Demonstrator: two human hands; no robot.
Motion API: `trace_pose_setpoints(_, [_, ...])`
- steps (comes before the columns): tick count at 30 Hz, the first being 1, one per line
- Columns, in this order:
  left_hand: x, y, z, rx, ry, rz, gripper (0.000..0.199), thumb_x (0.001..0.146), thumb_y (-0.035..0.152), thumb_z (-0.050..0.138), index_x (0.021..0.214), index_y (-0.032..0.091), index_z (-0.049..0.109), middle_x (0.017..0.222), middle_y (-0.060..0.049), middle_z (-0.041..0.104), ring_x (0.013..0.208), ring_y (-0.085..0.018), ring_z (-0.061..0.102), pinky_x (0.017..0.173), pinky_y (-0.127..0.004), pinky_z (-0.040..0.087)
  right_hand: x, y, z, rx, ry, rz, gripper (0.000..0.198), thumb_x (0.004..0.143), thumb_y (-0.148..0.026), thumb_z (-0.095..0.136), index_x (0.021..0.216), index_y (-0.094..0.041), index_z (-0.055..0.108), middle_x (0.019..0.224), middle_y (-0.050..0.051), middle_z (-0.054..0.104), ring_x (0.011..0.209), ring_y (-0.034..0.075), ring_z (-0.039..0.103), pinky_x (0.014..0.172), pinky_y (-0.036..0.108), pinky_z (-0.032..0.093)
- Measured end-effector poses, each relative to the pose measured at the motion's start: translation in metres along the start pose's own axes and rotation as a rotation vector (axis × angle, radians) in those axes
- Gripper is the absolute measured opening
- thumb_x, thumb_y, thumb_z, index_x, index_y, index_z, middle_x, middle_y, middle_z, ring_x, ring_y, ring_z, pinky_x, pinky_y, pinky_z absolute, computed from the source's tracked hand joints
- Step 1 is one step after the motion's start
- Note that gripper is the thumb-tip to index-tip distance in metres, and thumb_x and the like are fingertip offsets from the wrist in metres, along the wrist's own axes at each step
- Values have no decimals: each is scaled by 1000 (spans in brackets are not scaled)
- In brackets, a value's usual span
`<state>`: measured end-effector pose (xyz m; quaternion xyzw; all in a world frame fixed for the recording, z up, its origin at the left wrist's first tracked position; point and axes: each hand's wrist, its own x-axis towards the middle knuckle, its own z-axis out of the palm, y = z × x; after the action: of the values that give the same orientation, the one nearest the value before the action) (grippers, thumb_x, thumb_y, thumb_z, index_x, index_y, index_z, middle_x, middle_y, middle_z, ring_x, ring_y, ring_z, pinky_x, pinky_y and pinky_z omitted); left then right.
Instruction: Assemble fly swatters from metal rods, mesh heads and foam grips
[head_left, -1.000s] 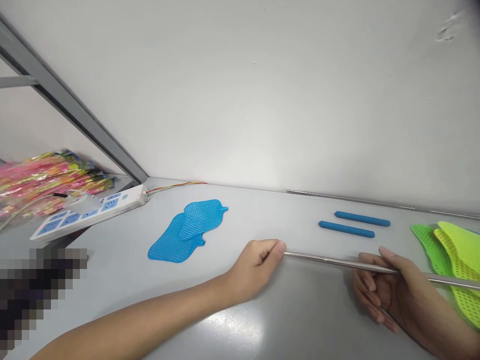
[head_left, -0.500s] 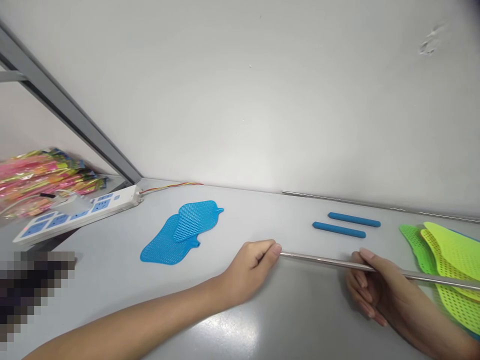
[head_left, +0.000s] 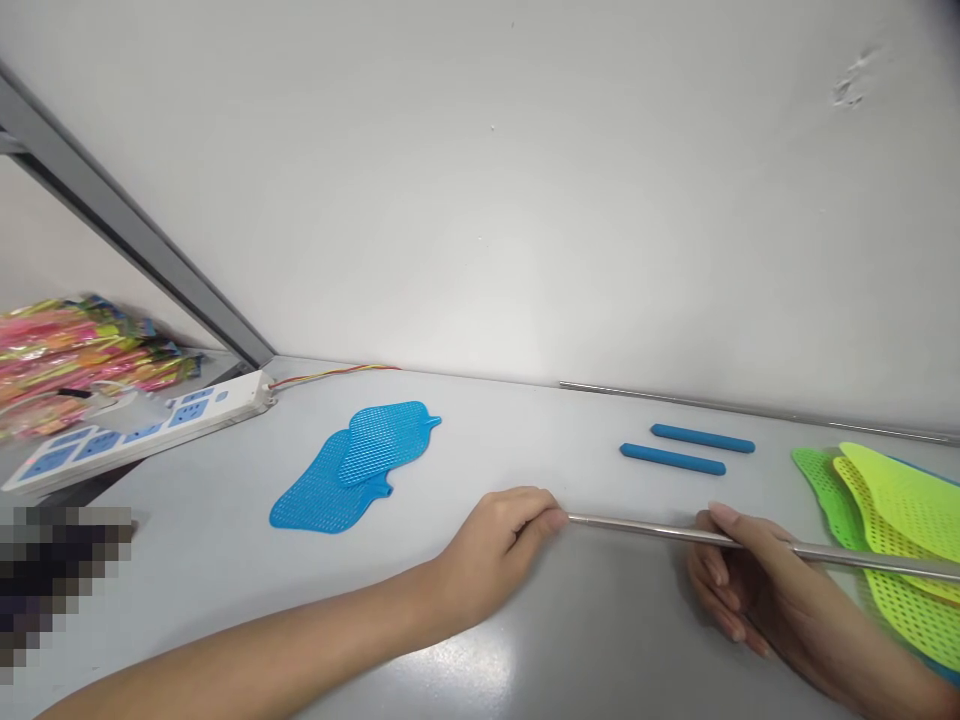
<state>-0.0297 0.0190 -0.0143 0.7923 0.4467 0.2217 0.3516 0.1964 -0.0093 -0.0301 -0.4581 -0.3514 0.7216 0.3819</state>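
Note:
A thin telescopic metal rod (head_left: pixel 637 528) runs across the front of the table, its right end out of frame. My left hand (head_left: pixel 499 550) pinches the rod's left tip between thumb and fingers. Further right, my right hand (head_left: pixel 750 570) is closed around the rod, with the thumb lying along it. Two blue fly swatter heads (head_left: pixel 330 500) (head_left: pixel 390 440) overlap to the left of my left hand. Beyond the rod lie two blue handle sleeves (head_left: pixel 701 438) (head_left: pixel 673 459), side by side. Yellow and green swatter heads (head_left: pixel 900 510) are stacked at the right, partly behind the rod.
Another metal rod (head_left: pixel 675 403) lies along the wall at the table's back edge. A white power strip (head_left: pixel 150 425) with a plug stands at the left, near a grey metal post (head_left: pixel 135 210). Colourful plastic-wrapped packages (head_left: pixel 82 350) are piled beyond it. A pixelated dark patch covers the lower left.
The whole view has shifted slightly left. My left hand's fingers have closed a little further over the rod's tip, and that end sits slightly lower. My right hand keeps its hold.

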Motion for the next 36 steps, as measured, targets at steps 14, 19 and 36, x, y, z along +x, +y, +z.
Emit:
trace_pose_setpoints(14, [0, 2, 0, -38, -1, -36, 25, 82, 28, 34, 73, 17, 54, 58, 4, 49, 52, -6, 40, 51, -18, 31, -1, -4, 2, -78, -75, 21, 46, 78, -50, 31, 51, -16, 46, 42, -3, 39, 38, 10, 44, 31, 18, 28])
trace_pose_setpoints(19, [0, 0, -1, -83, 11, -51, 26, 82, 27, 35, 68, 16, 54, 52, 5, 41, 47, -5, 32, 45, -18, 26, -2, -3, 0, -184, -94, -13, 43, 77, -50, 34, 55, -15, 49, 43, -2, 45, 37, 10, 44, 32, 18, 29])
trace_pose_setpoints(36, [-1, -6, -2, -60, -71, 2, 25, 81, 24, 37, 61, 14, 48, 51, 5, 31, 47, -4, 26, 44, -16, 22, -8, -6, -8, -428, -253, 3, 37, 84, -37, 31, 74, -14, 58, 62, 3, 59, 42, 7, 45, 42, 21, 32])
